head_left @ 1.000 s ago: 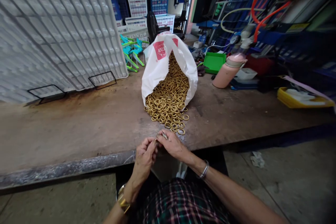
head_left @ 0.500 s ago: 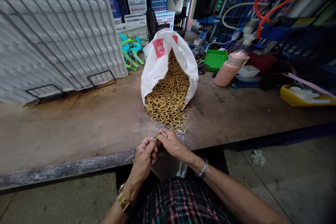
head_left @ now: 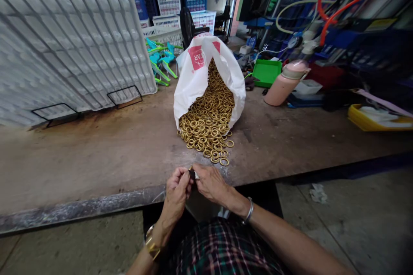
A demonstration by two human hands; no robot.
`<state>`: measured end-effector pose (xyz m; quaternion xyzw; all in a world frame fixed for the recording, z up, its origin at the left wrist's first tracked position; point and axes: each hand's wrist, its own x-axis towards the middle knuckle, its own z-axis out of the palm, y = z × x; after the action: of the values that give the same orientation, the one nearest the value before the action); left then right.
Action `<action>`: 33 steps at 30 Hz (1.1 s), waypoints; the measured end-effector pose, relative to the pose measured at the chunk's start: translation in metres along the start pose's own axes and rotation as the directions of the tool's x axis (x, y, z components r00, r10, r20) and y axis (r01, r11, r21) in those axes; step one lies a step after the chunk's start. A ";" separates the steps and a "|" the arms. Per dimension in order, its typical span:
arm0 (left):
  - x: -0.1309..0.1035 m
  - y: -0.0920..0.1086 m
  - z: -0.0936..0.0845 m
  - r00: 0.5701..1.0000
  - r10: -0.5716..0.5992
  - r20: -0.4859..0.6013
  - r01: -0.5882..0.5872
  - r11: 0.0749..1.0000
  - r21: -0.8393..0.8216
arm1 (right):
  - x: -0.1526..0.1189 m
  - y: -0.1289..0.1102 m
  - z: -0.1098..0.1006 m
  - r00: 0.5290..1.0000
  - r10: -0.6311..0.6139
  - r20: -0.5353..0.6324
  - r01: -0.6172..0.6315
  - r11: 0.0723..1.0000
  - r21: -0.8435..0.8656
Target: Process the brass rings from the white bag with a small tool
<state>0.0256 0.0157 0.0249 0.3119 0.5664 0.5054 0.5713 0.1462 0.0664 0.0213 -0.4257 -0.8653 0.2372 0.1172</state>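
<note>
Both my hands meet at the front edge of the workbench (head_left: 97,154), just short of a heap of brass-coloured rings (head_left: 209,116). The heap spills from a white plastic bag (head_left: 190,81) with red print. My left hand (head_left: 177,187) is closed in a pinch. A small gold-coloured piece (head_left: 190,167), apparently one of the rings, shows at its fingertips, with a small dark piece (head_left: 192,174) just below. Curled in against these is my right hand (head_left: 211,184), its fingers closed; a pale bit shows beside them, but what it holds is mostly hidden.
White ribbed trays (head_left: 74,38) stand upright on the left, by black wire stands (head_left: 124,96). Teal-and-green plastic pieces (head_left: 163,60) lie behind. On the right are a pink bottle (head_left: 284,86), a green tray (head_left: 267,73) and a yellow tray (head_left: 364,122).
My right hand has turned and lowered slightly, its fingers now pointing at the left fingertips. The metal tip seen in it is now hidden, and a dark piece shows between the hands.
</note>
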 end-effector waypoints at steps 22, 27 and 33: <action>0.001 -0.009 -0.005 0.996 0.065 0.060 -0.064 0.998 -0.017 | 0.005 0.005 -0.004 0.997 -0.044 0.071 0.046 0.999 -0.022; -0.001 -0.014 -0.011 0.994 0.067 0.090 -0.065 0.998 -0.025 | 0.009 0.003 -0.017 0.976 -0.107 0.187 0.103 0.994 0.032; -0.019 -0.005 -0.012 0.992 0.024 0.128 -0.005 0.989 -0.145 | -0.001 -0.003 -0.015 0.989 -0.048 0.143 0.062 0.994 -0.092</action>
<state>0.0182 -0.0062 0.0250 0.3058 0.4879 0.5281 0.6242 0.1510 0.0690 0.0358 -0.3891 -0.8932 0.2215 0.0419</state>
